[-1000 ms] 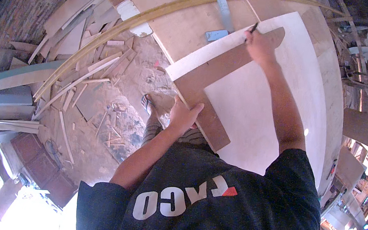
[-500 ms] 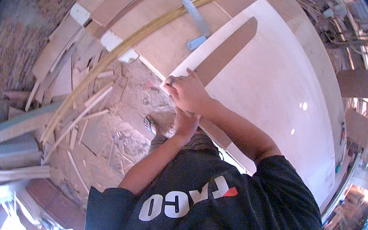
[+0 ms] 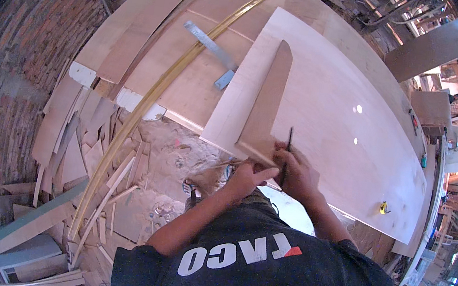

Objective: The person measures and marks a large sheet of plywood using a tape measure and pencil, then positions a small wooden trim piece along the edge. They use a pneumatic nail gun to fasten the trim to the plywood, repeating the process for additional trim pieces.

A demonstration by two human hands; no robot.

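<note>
A pale plywood sheet (image 3: 345, 141) lies flat across the tabletop (image 3: 191, 80), and on it rests a long brown template board (image 3: 266, 101), narrow and pointed at its far end, its near end reaching the sheet's front edge. The right hand (image 3: 297, 175) is closed around a dark pencil (image 3: 288, 151), pinching it upright with the tip just beside the template's near right edge. The left hand (image 3: 247, 177) sits right against it at the sheet's front edge, fingers curled over the template's near corner — whether it presses down or only rests there I cannot tell. The two hands touch each other.

Further along the sheet, near its front edge to the right, lies a small yellow tape measure (image 3: 384, 208), well apart from the hands. To the left of the sheet a metal square (image 3: 212, 54) lies on bare tabletop boards, and a long yellow strip (image 3: 147, 103) bends past it, running down off the tabletop toward the floor.

Below the tabletop's edge the floor (image 3: 169, 158) is thick with sawdust and wood offcuts (image 3: 79, 140) — thin slats and scraps piled against a brick wall (image 3: 26, 58). More boards (image 3: 432, 48) lean at the far right. Nothing lies between the hands and the template.
</note>
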